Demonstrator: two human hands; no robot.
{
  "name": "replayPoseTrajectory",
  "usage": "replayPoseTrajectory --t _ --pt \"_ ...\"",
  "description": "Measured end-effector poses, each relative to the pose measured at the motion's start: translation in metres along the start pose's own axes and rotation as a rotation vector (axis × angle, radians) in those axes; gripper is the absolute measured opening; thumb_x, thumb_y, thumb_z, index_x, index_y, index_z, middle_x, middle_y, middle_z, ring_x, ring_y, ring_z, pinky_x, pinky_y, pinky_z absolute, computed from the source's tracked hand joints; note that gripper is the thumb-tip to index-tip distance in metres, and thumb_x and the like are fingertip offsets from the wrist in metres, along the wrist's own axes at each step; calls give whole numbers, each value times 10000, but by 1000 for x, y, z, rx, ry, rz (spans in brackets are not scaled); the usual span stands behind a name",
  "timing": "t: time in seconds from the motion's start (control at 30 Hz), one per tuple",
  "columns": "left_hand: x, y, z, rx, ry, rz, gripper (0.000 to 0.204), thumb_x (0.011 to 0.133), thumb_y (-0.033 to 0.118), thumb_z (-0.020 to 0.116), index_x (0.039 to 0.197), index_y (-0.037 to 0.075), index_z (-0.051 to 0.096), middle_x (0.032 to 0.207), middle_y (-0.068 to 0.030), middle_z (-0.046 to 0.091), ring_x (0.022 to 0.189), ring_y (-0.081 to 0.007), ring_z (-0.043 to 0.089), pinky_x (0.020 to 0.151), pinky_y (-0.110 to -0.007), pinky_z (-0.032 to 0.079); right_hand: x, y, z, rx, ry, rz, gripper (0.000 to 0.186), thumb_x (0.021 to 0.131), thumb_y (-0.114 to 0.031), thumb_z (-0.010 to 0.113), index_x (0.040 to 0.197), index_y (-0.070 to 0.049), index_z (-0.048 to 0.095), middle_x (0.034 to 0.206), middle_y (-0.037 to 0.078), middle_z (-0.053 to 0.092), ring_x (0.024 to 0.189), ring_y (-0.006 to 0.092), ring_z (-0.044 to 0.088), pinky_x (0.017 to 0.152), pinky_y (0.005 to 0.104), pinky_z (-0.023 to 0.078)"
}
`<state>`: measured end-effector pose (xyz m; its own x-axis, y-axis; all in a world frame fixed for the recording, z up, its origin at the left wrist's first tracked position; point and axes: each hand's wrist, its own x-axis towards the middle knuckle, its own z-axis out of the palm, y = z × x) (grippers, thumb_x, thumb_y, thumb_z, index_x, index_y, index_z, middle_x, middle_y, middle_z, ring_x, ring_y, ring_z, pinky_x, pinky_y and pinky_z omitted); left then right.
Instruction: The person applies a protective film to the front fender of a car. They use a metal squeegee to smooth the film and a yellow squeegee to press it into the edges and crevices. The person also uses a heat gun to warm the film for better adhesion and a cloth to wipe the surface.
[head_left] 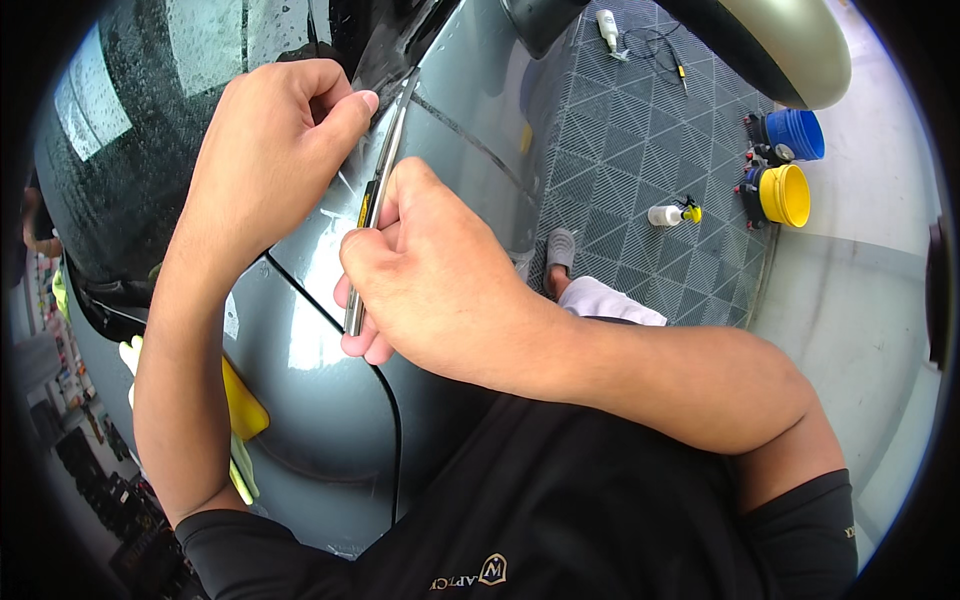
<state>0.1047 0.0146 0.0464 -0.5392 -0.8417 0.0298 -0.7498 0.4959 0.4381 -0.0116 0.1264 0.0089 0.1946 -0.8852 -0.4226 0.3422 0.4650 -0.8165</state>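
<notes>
My right hand (450, 270) grips a slim snap-off utility knife (367, 205) with a silver body and a yellow mark. Its blade end points up and away, resting close to the seam at the edge of the grey car panel (310, 400). Just left of the blade, my left hand (262, 150) is closed in a pinch, thumb against fingers. A wrinkled, see-through film (385, 50) reaches those fingertips and seems caught between them; the fingers partly hide it. Wet streaks and bright reflections cover the panel around the knife.
Wet dark glass (110, 190) lies at left. A side mirror (780, 45) juts in at upper right. Behind my left forearm sit a yellow tool (243, 400) and a light green cloth (242, 470). On the tiled floor stand a spray bottle (664, 215), yellow bucket (785, 195) and blue bucket (797, 135).
</notes>
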Motion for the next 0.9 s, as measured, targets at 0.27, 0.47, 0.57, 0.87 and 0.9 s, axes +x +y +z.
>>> replayPoseTrajectory --t 0.27,0.47,0.57,0.87,0.9 --pt "0 -1 -1 7 -33 1 326 951 233 684 771 -24 594 610 -20 499 591 -82 434 552 -296 380 -4 -4 1 20 -16 25 216 985 -74 493 1059 88 371 746 249 651 594 310 706 600 411 584" --pt "0 -3 -1 -3 -38 10 321 954 236 682 781 -24 608 615 -15 516 593 -77 446 552 -290 383 -6 -10 0 67 -55 60 175 1017 -74 476 1009 53 356 864 214 668 634 256 731 541 322 611" --pt "1 -3 -1 -12 -52 0 318 957 235 681 785 -23 614 617 -9 523 594 -73 451 552 -286 382 -5 -7 4 116 -42 15 225 975 -67 495 1024 91 342 736 235 633 559 287 690 551 385 579" --pt "0 -4 -3 -41 -31 20 307 939 217 681 774 -36 624 594 -87 530 533 -150 470 538 -335 410 -9 -16 8 198 -66 25 245 974 -68 502 1028 94 325 749 210 611 561 256 679 526 365 565" --pt "0 -4 -2 -51 -11 26 311 924 212 685 759 -44 622 577 -131 529 503 -194 479 534 -365 428 -9 -17 9 208 -71 27 244 980 -70 501 1035 92 326 760 206 610 567 252 678 525 363 564"
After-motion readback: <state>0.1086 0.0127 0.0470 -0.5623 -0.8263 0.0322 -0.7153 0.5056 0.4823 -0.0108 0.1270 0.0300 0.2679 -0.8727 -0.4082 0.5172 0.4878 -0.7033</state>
